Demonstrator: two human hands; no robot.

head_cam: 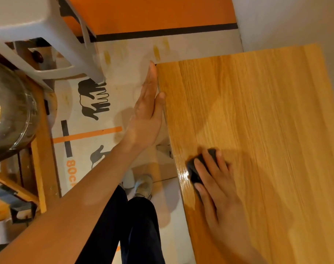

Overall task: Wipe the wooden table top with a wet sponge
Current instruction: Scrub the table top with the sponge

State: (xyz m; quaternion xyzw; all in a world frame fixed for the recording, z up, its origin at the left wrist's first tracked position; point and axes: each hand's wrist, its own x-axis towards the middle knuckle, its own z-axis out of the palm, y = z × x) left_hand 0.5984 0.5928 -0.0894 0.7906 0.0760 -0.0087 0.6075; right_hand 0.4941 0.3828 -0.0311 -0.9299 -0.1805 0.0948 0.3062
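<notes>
Mid-wipe: right hand [217, 187] presses the dark sponge [197, 168] flat on the table [257, 121], near its left edge, close to the person. A wet sheen shows just beside the sponge; the rest of the top looks dry, so I'd guess it's early. Next: sweep across the grain toward the far end, keeping pressure. Right fingers lie nearly straight over the sponge. Left hand [149, 109] is flat, fingers straight and together, braced against the table's left edge, arm extended.
</notes>
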